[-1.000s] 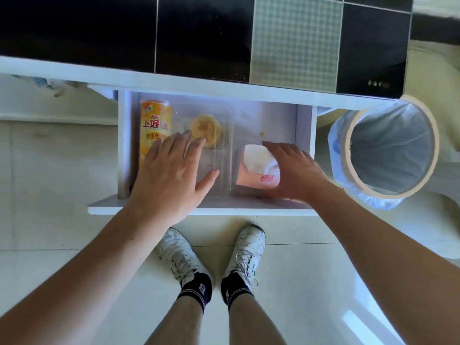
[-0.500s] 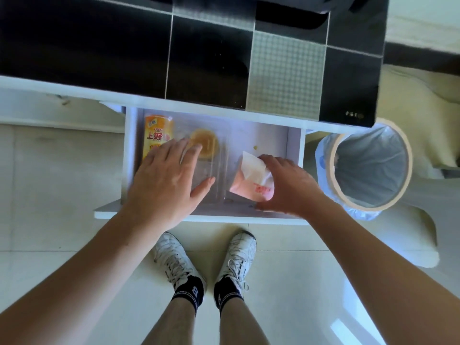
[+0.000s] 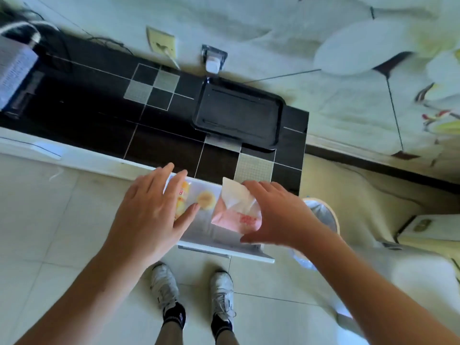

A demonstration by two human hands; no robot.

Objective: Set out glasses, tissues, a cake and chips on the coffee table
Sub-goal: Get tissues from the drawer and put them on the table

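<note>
Looking straight down at the open drawer (image 3: 224, 241) under the black tiled desk (image 3: 104, 125). My right hand (image 3: 278, 215) has the pink tissue pack (image 3: 235, 217) pinched between thumb and curled fingers, held up over the right side of the drawer, with a white tissue (image 3: 235, 195) poking out the top. My left hand (image 3: 149, 212) is flat with fingers spread loose, hovering over the drawer's left side and gripping nothing; can't tell if it's touching anything underneath. The yellow chips can (image 3: 182, 199) lies in the drawer, half hidden under that hand. The little round cake (image 3: 205, 200) sits just right of it in a clear box, between my two hands. A black tray (image 3: 239, 115) sits on the desk near the wall. There's a bin (image 3: 323, 212) with a liner just right of the drawer, mostly behind my right arm. My white sneakers (image 3: 164, 285) are on the floor tiles below.
</note>
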